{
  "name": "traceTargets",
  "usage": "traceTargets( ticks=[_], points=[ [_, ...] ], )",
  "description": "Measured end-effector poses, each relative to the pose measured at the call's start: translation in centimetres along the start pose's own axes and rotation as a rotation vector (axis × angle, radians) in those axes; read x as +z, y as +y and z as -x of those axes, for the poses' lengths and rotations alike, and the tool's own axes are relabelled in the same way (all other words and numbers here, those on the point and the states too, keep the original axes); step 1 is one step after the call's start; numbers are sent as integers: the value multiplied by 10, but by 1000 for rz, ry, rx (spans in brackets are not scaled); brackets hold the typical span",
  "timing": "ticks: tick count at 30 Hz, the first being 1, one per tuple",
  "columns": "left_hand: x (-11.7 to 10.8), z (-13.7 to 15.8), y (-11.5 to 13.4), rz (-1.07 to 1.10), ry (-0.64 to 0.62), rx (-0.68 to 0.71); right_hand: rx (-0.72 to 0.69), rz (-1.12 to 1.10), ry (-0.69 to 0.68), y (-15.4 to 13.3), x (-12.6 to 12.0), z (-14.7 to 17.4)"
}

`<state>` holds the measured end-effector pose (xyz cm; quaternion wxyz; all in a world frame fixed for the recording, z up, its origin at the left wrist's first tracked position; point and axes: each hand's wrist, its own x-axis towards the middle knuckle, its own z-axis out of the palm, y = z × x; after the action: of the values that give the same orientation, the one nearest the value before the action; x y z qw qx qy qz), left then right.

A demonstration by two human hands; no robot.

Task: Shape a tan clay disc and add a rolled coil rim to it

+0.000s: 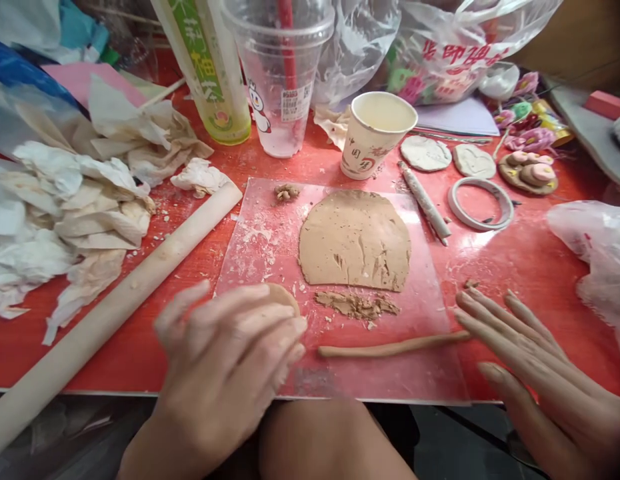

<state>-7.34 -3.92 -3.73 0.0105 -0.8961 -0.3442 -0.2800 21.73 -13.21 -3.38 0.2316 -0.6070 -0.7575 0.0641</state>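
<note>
My left hand (pixel 225 353) is at the mat's left front corner, its fingers curved over a round flat clay piece (pixel 284 296) whose rim shows past them. The hand hides most of that piece. My right hand (pixel 527 357) is open, fingers stretched out, at the right end of a thin clay coil (pixel 390 347). This coil lies across the front of a clear plastic mat (pixel 260 233). Behind it sit rough clay scraps (pixel 357 305) and a flattened brown clay slab (pixel 357 243) with a straight front edge and torn marks. A small clay lump (pixel 287 193) rests near the back.
A long wooden rolling pin (pixel 135 287) slants along the left, beside crumpled tissues (pixel 90 200). At the back stand a paper cup (pixel 377 137), a plastic cup (pixel 280 87) and a drink bottle (pixel 210 80). To the right lie a tape ring (pixel 455 203), a clay-smeared stick (pixel 424 203) and clay discs (pixel 426 153).
</note>
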Motion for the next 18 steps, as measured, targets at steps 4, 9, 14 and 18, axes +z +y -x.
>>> traceTargets(
  ticks=[4,9,14,18],
  points=[
    [15,-8,12,-45,-96,187,-6,145,-13,21,4,17],
    [18,-10,19,-16,-82,208,-24,95,84,19,6,19],
    [14,-12,19,-76,-131,66,-30,78,156,16,3,13],
    [9,-6,9,-175,-115,145,-31,144,142,15,7,17]
  ],
)
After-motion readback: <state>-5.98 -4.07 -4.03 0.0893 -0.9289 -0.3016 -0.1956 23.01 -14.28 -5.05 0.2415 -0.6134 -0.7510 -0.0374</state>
